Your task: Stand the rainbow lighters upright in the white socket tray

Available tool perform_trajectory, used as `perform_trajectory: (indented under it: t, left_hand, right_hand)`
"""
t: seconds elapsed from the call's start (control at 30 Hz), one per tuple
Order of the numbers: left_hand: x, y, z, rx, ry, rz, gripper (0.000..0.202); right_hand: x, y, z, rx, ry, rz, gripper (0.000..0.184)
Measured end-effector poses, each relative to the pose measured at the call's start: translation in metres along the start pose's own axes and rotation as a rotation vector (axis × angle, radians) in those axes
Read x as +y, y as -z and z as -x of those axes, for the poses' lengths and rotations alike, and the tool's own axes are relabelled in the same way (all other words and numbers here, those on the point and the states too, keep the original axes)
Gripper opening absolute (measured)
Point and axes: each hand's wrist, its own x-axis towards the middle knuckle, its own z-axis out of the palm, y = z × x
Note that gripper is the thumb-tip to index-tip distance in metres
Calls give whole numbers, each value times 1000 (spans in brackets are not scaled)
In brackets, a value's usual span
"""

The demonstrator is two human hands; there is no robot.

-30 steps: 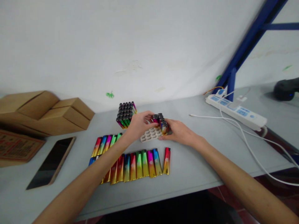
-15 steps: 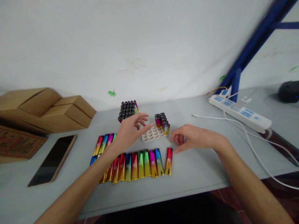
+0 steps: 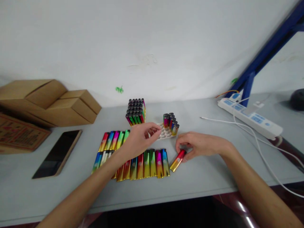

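Observation:
My right hand (image 3: pixel 198 145) pinches the black top end of a red-and-gold lighter (image 3: pixel 177 161), which lies slanted at the right end of a row of lighters. My left hand (image 3: pixel 142 139) is loosely curled over the desk, thumb and fingers slightly apart, with nothing seen in it. Just beyond its fingertips is a white tray with round-edged slots (image 3: pixel 163 133). Several upright lighters (image 3: pixel 173 122) stand in the tray's right part. The row of shiny multicoloured lighters (image 3: pixel 147 163) lies flat in front of me, partly hidden by my left forearm.
A packed block of upright lighters (image 3: pixel 136 110) stands near the wall. More lighters (image 3: pixel 114 140) lie flat at left, beside a phone (image 3: pixel 58 153) and cardboard boxes (image 3: pixel 49 104). A power strip (image 3: pixel 249 117) with a white cable (image 3: pixel 255 139) is at right.
My right hand has closed on the red-and-gold lighter, and its lower end has swung left. The left hand's fingers have curled closer together near the tray. The view has shifted slightly.

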Motion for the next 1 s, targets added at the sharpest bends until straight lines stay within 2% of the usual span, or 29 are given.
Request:
perform_trajectory:
  t: [0.13, 0.23, 0.3, 0.43, 0.6, 0.67, 0.77, 0.87, 0.93, 1.0]
  left_hand:
    - [9, 0, 3, -55, -28, 43, 19]
    - [17, 0, 6, -108, 5, 156, 21]
    - [22, -1, 8, -184, 50, 266, 27]
    - [26, -7, 12, -378, 131, 491, 35]
    - [17, -9, 11, -488, 284, 799, 34]
    - [14, -3, 9, -530, 300, 804, 32]
    - [11, 7, 6, -489, 252, 716, 30]
    - [9, 12, 6, -337, 170, 681, 30]
    - [6, 11, 7, -260, 166, 684, 29]
    - [5, 10, 8, -205, 178, 647, 29]
  right_hand:
    - [1, 7, 9, -16, -13, -41, 31]
    - [-4, 12, 14, -21, -38, -209, 32]
    - [-9, 12, 14, -3, -44, -343, 33]
    - [-18, 1, 3, 200, 51, -491, 35]
    - [-20, -18, -18, 460, 215, -333, 29]
    - [-18, -23, -22, 510, 231, -333, 41]
    - [-15, -25, -22, 569, 213, -368, 59]
    - [-14, -23, -19, 640, 171, -328, 43]
    - [-14, -21, -19, 654, 144, -280, 28]
    - [-15, -21, -19, 657, 116, -218, 24]
